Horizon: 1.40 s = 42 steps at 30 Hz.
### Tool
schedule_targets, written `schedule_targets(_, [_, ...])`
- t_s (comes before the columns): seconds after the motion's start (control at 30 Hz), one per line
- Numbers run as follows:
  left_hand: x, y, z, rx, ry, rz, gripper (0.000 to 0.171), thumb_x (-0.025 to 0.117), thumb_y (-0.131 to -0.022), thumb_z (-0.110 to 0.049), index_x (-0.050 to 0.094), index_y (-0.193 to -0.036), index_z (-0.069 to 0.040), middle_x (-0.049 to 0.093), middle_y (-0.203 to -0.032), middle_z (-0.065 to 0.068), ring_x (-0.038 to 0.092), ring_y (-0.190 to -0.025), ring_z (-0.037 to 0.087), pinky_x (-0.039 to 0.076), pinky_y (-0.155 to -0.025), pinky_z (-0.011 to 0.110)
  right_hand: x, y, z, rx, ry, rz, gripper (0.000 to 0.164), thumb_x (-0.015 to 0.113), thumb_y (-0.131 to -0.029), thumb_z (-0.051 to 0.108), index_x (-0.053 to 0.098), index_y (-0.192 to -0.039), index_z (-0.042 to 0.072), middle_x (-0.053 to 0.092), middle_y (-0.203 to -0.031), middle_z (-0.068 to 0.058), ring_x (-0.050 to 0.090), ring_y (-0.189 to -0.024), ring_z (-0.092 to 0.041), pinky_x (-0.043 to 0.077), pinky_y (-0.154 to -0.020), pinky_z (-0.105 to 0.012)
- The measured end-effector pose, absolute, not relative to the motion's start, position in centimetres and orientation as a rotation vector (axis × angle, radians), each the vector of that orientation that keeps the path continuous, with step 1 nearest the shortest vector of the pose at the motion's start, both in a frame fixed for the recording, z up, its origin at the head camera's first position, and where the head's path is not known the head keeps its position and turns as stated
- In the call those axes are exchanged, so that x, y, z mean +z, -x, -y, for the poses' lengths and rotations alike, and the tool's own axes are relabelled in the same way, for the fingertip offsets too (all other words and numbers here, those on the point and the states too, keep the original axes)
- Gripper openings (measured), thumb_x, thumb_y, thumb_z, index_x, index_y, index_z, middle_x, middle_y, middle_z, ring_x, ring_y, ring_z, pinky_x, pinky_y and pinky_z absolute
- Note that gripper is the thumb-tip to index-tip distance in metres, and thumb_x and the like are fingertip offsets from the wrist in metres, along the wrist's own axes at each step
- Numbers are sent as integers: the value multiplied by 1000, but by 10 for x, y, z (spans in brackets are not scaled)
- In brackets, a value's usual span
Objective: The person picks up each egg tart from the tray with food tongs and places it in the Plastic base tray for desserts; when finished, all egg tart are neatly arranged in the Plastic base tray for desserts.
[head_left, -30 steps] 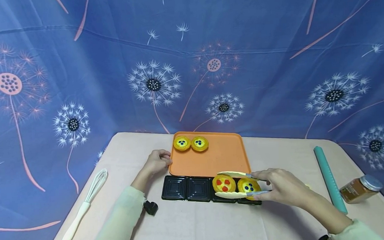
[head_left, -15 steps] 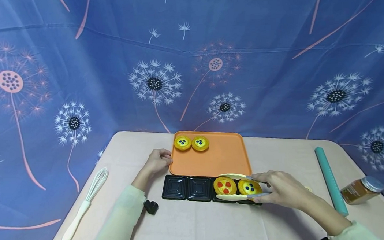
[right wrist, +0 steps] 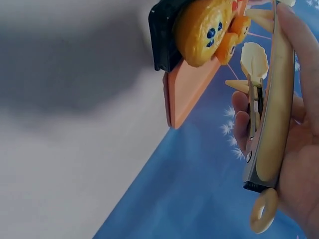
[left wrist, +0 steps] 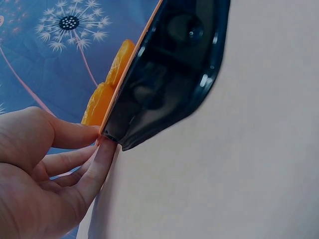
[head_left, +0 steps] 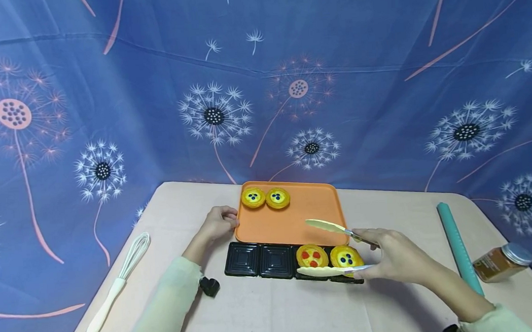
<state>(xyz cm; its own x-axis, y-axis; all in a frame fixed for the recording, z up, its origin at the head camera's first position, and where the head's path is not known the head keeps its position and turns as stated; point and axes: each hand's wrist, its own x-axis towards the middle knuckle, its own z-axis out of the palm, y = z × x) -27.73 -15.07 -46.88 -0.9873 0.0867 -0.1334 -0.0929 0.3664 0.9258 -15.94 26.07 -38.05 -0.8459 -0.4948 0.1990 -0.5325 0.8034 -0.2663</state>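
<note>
My left hand (head_left: 216,224) pinches the left edge of an orange tray (head_left: 303,218) between thumb and fingers. Two egg tarts with blue dots, one (head_left: 253,197) at the tray's far left corner and another (head_left: 277,198) beside it, lie on the tray. My right hand (head_left: 396,255) holds food tongs (right wrist: 276,114) with cream tips spread wide. Their lower tip overlaps the near edge of a red-dotted tart (head_left: 311,256); the upper tip stands over the orange tray. That tart and a blue-dotted tart (head_left: 346,258) sit in the right compartments of a black tray (head_left: 259,260).
A white whisk (head_left: 118,284) lies at the left of the table. On the right are a teal ruler-like bar (head_left: 458,248) and a brown jar (head_left: 500,262) with a silver lid, lying tilted. A blue dandelion-print cloth (head_left: 261,85) hangs behind the table.
The tongs have spread: their upper arm has swung away from the red-dotted tart toward the orange tray. The tart stays in its compartment. My left hand keeps its place.
</note>
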Motion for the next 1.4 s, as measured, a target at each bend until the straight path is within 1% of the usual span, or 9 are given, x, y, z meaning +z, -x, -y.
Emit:
schedule_targets(0.27, [-471, 278, 151, 1661, 1, -2476, 29, 65, -80, 1, 61, -108, 5, 61, -91, 13, 58, -73, 17, 52, -64, 26, -371, 167, -261, 462, -767, 2858, 92, 79, -58, 61, 58, -127, 4, 64, -120, -8, 54, -75, -4, 44, -59, -24])
schedule_targets(0.4, [-470, 278, 152, 1658, 4, -2470, 29, 65, -81, 0, 61, -110, 5, 61, -93, 14, 58, -74, 18, 52, -65, 26, -364, 174, -261, 444, -750, 2846, 94, 79, -56, 63, 58, -127, 4, 67, -114, -7, 56, -76, -7, 46, -60, -27])
schedule_targets(0.7, [-468, 278, 152, 1687, -9, -2457, 29, 65, -79, 1, 61, -108, 6, 62, -91, 14, 58, -72, 17, 52, -63, 26, -357, 207, -253, 460, -775, 2810, 96, 77, -59, 64, 57, -128, 1, 69, -106, -9, 53, -73, -10, 43, -57, -27])
schedule_targets(0.9, [-468, 277, 151, 1689, 0, -2454, 28, 66, -79, 1, 62, -106, 6, 62, -90, 13, 59, -72, 16, 52, -64, 26, -358, 233, -240, 489, -745, 2842, 95, 77, -61, 63, 54, -132, 6, 68, -109, -6, 52, -74, -12, 42, -58, -27])
schedule_targets(1.0, [-468, 277, 151, 1685, 6, -2460, 29, 66, -79, 0, 62, -106, 5, 62, -90, 12, 59, -72, 16, 52, -64, 26, -363, 247, -230, 529, -727, 2895, 97, 75, -61, 65, 52, -134, 6, 67, -112, -10, 47, -66, -13, 37, -52, -27])
schedule_targets(1.07, [-468, 277, 151, 1683, 6, -2461, 29, 66, -79, 0, 62, -107, 5, 62, -90, 12, 59, -73, 17, 52, -64, 26, -366, 255, -224, 551, -711, 2937, 100, 72, -60, 70, 50, -136, 7, 67, -109, -12, 39, -55, -12, 33, -48, -27])
schedule_targets(1.13, [-468, 277, 151, 1684, 1, -2460, 30, 66, -79, 0, 61, -108, 6, 62, -91, 13, 59, -73, 16, 53, -65, 27, -371, 262, -218, 566, -712, 2965, 102, 69, -60, 72, 49, -137, 9, 66, -113, -16, 29, -46, -11, 29, -46, -27])
schedule_targets(1.23, [-469, 277, 151, 1693, 7, -2453, 30, 66, -78, 1, 61, -108, 6, 62, -90, 13, 59, -72, 17, 53, -65, 27, -377, 272, -210, 565, -710, 2992, 101, 67, -61, 73, 49, -137, 9, 65, -116, -17, 20, -42, -9, 28, -46, -28])
schedule_targets(1.4, [-471, 278, 151, 1706, 6, -2451, 29, 66, -78, 1, 61, -107, 6, 61, -90, 12, 58, -72, 16, 53, -65, 27, -391, 286, -200, 539, -689, 3018, 100, 69, -62, 72, 51, -134, 4, 59, -126, -18, 25, -44, -10, 30, -48, -28])
